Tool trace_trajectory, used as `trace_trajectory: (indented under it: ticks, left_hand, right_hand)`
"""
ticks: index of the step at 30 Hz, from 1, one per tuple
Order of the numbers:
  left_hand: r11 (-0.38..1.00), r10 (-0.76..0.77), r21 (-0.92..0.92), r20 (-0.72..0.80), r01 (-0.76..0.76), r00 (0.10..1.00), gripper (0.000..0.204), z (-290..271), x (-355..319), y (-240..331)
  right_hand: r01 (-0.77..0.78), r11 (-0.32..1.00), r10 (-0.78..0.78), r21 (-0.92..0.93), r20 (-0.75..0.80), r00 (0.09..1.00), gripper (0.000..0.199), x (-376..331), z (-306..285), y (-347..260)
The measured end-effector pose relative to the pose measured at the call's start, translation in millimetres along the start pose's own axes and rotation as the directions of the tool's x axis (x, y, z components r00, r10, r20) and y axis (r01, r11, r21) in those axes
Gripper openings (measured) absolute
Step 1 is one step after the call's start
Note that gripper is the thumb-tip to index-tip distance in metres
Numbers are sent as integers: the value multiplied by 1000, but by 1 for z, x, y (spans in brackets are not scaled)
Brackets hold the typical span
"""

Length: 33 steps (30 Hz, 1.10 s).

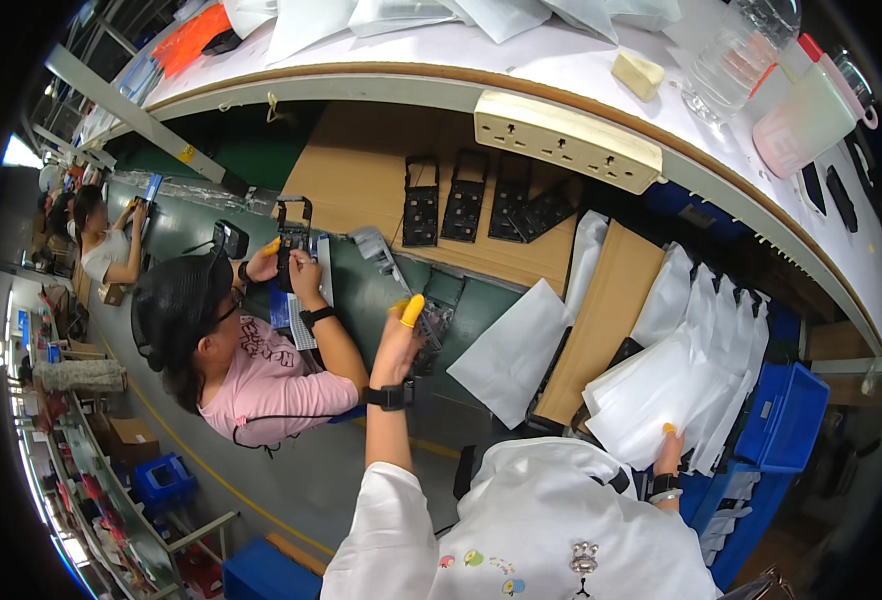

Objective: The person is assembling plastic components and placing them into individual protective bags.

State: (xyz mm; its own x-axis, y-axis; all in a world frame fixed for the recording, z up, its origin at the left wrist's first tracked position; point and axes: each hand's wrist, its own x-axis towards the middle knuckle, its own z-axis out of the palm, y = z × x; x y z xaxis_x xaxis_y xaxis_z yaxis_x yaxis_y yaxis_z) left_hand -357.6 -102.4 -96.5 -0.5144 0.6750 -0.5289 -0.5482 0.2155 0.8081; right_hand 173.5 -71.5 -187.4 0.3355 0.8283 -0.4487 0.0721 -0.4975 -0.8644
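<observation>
My left hand [395, 350] is raised at the middle, with yellow covers on its fingertips and a black band on the wrist. Its fingers look closed beside a dark, shiny piece [433, 335]; most of them are hidden, so what they hold is unclear. Down at the right, my right hand [668, 455] has its yellow-capped thumb on the edge of a white pouch [626, 410], the other fingers hidden beneath. More white pouches [706, 335] hang in a row beyond it. A single white sheet-like pouch [511, 350] lies between my hands.
Several black plastic frames [466, 195] lie on cardboard [356, 170] under a shelf carrying a power strip [566, 140], a clear bottle [736, 65] and a pink-lidded cup [806, 120]. Blue bins [781, 415] stand at right. A co-worker in pink [276, 375] handles a black frame at left.
</observation>
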Motion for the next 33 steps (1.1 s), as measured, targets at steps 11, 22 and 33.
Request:
trace_trajectory:
  ticks: [11,22,33]
  left_hand:
    - [280,640,949,-299,148,708,83,-103,99,-65]
    - [339,502,804,285,-489,817,41,76,44,-56]
    - [-387,-384,-205,922,-899,-45,40,263,-11,-188]
  right_hand:
    - [-51,999,50,-20,-32,998,54,-5,1,-7]
    - [39,984,0,171,-222,975,49,-12,-27,-41]
    - [-5,965,82,262,-285,955,43,-7,-56,-22]
